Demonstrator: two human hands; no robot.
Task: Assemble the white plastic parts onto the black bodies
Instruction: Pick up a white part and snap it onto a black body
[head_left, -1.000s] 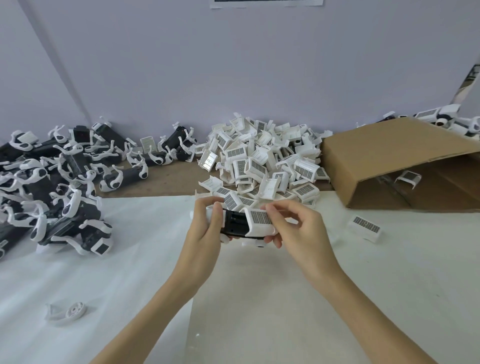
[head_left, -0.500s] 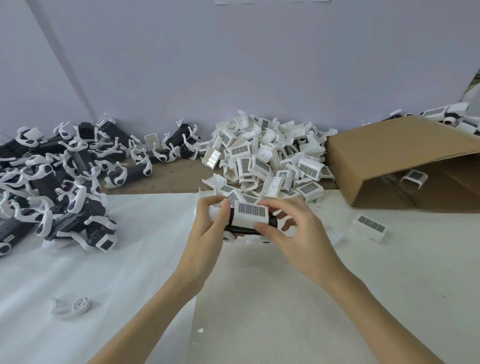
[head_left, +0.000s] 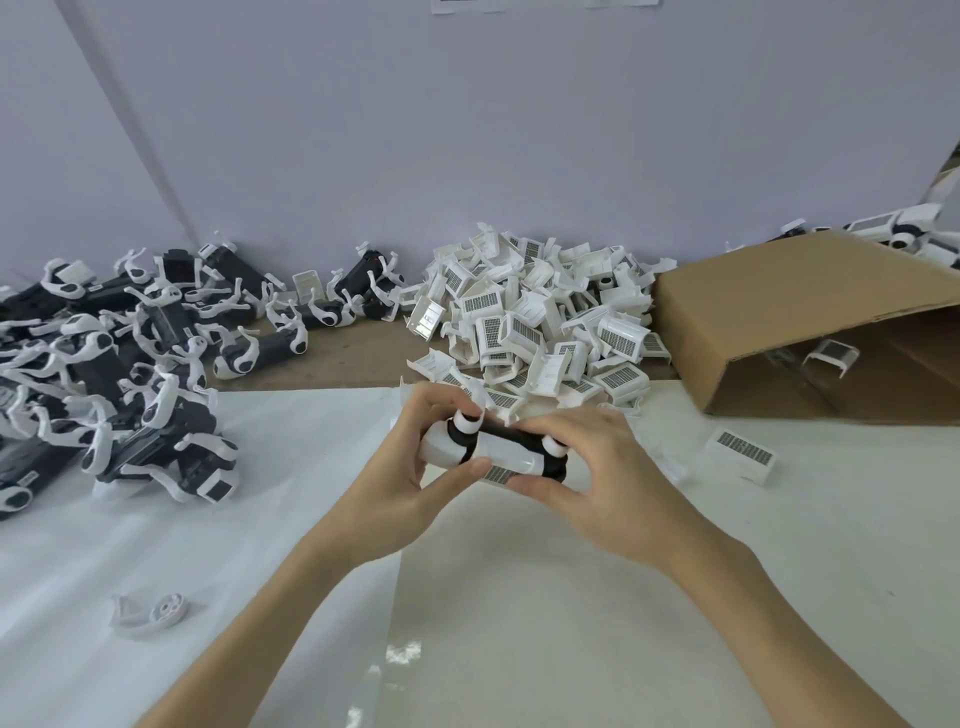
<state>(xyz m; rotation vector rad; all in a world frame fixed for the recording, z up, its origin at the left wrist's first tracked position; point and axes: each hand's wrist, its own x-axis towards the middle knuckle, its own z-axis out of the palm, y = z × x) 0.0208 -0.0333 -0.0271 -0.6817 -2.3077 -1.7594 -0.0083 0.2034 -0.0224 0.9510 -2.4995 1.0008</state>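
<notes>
White plastic part (head_left: 500, 456) on one black body (head_left: 511, 435), held mid-frame above the table (head_left: 571, 623), long axis nine to four o'clock, left hand (head_left: 405, 467) and right hand (head_left: 597, 467) both grasping it, pile of white parts (head_left: 540, 322) at twelve o'clock.

light: bright, even, diffuse | shadows: faint, soft beneath the forearms (head_left: 753, 597) at 6 o'clock | glare: none on the white sheet (head_left: 571, 623) | distortion: wide-angle bowing toward 3 and 9 o'clock | focus: mild softness throughout, centre clearest
</notes>
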